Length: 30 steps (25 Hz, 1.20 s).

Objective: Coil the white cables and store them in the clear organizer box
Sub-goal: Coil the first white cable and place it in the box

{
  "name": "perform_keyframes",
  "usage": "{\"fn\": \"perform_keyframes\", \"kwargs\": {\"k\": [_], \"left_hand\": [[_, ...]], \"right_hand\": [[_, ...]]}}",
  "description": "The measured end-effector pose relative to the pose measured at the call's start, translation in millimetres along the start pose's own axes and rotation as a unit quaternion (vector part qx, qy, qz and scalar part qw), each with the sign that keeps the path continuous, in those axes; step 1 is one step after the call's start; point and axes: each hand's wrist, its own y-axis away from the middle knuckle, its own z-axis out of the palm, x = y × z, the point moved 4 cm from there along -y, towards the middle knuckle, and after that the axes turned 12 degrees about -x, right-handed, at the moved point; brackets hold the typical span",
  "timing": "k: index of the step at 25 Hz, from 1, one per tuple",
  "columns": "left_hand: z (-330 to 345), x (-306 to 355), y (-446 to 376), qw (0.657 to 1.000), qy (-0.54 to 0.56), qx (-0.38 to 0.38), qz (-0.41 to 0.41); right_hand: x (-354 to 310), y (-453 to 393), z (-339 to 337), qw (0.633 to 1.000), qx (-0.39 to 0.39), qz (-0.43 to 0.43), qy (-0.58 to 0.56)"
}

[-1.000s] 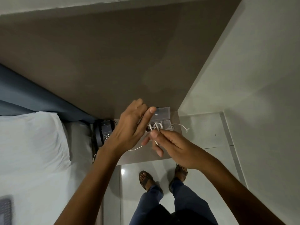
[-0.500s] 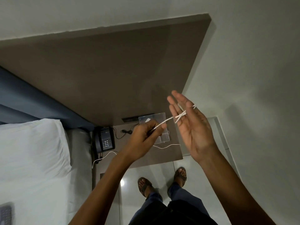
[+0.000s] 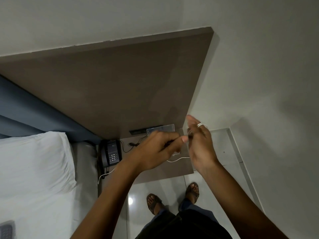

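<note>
Above the brown bedside table my right hand stands flat and upright, fingers pointing away, with several turns of white cable wound around them. My left hand is closed right beside its palm, pinching the cable's loose part. A slack stretch of the same cable trails over the tabletop below both hands. The clear organizer box sits at the back of the table with its lid up, mostly hidden behind my left hand.
A black desk telephone stands at the table's left end, with a thin black wire beside it. Another white cable hangs off the table's left edge. A bed with a white pillow fills the left. My feet stand on glossy floor tiles.
My right hand has turned edge-on, and loops of cable now circle its fingers. My left hand came across to the right, close against the right palm.
</note>
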Motion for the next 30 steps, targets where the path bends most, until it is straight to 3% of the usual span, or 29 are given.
{"fn": "perform_keyframes", "kwargs": {"k": [2,4,7,9,11,15,17,19,20,21,23,26,30], "left_hand": [[-14.5,2.5,-6.0,0.996,0.063,0.062,-0.006],[-30.9,-6.3,-9.9,0.987,0.089,0.131,-0.025],[-38.5,-16.1,-15.9,0.982,0.089,0.163,-0.028],[-29.0,-18.7,-21.4,0.974,0.156,0.158,-0.035],[-11.9,-20.9,-25.6,0.959,0.237,0.148,-0.044],[7.8,-27.3,-26.1,0.951,0.276,0.127,-0.057],[7.3,-29.6,-23.9,0.962,0.238,0.12,-0.065],[3.3,-29.2,-18.9,0.969,0.213,0.106,-0.061],[0.4,-29.9,-16.5,0.971,0.204,0.105,-0.066],[-3.7,-31.3,-13.4,0.973,0.189,0.11,-0.075],[-18.2,-32.3,-7.3,0.973,0.17,0.134,-0.083],[-42.8,-30.4,-4.7,0.967,0.163,0.184,-0.068],[-43.8,-14.1,-17.3,0.969,0.162,0.185,-0.027]], "right_hand": [[0.8,5.3,7.4,0.987,-0.089,-0.007,0.137],[4.2,12.8,13.0,0.965,-0.202,-0.004,0.167],[-0.3,24.0,16.4,0.932,-0.351,0.077,-0.053],[-13.5,28.4,25.6,0.872,-0.408,0.137,-0.231],[-29.5,29.2,38.2,0.8,-0.435,0.155,-0.383],[-47.7,12.3,37.9,0.813,-0.321,0.068,-0.482],[-50.0,-0.4,25.4,0.861,-0.271,-0.001,-0.431],[-50.4,-8.4,18.6,0.954,-0.229,-0.092,-0.169],[-47.7,-10.1,14.8,0.972,-0.191,-0.138,0.007],[-44.7,-9.5,11.8,0.96,-0.159,-0.173,0.155],[-36.0,-7.7,6.2,0.92,-0.148,-0.177,0.317],[-21.9,1.1,3.1,0.917,-0.238,-0.069,0.313],[-16.5,29.3,29.0,0.895,-0.436,0.047,0.079]]}}
